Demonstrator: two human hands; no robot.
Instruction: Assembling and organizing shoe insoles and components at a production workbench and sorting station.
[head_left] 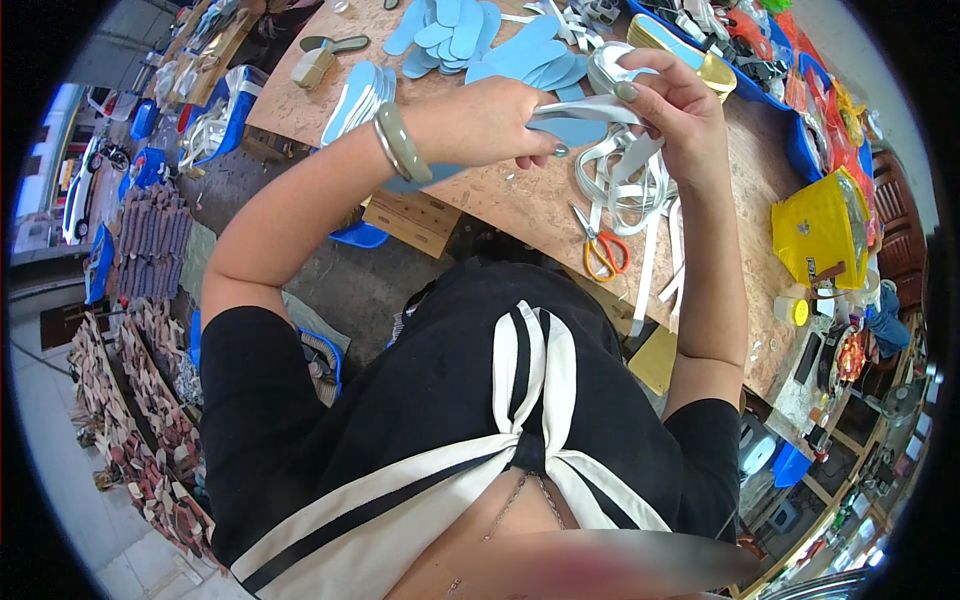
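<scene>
A glossy white strip [590, 112] stretches between my two hands over the workbench. My left hand [495, 122], with a bangle at its wrist, is closed on the strip's left end. Thumb and fingers of my right hand [680, 110] pinch the strip farther right. Light blue insole material [580, 132] shows just beneath the strip, and more blue shows below my left wrist; whether my left hand also grips it is hidden. Loops of white strip [625, 190] lie tangled below my right hand. Scissors [602, 250] with orange handles rest near the bench's front edge.
Blue insoles [460, 30] are heaped at the far side of the workbench [500, 205]. Another insole stack [358, 98] stands left. A yellow bag [820, 230] and a yellow-lidded jar [792, 308] sit right. Crowded blue bins [805, 130] line the far right.
</scene>
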